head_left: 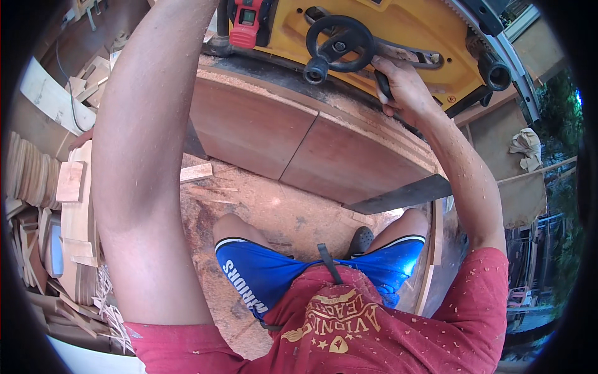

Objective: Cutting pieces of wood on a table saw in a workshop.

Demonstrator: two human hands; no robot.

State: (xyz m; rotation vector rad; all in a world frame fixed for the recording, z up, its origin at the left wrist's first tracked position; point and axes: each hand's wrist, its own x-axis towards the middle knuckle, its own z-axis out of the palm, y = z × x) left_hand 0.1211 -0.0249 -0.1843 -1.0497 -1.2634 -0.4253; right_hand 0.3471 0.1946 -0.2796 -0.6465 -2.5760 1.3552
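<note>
Floor: tan, sawdust-covered ground (283,202)
Left side: heaped pale-brown wooden offcuts (35,252)
Right side: crumpled off-white cloth (528,147), dark-green leafy foliage (562,118)
Light: bright daylight patch (579,98) among foliage

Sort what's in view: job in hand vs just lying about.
Job in hand:
- right hand, gripping a dark lever
- black handwheel beside it
- yellow machine
- red switch box on its front

Lying about:
- wood block on the floor
- stacked wood pieces, left
- crumpled pale cloth, right
</note>
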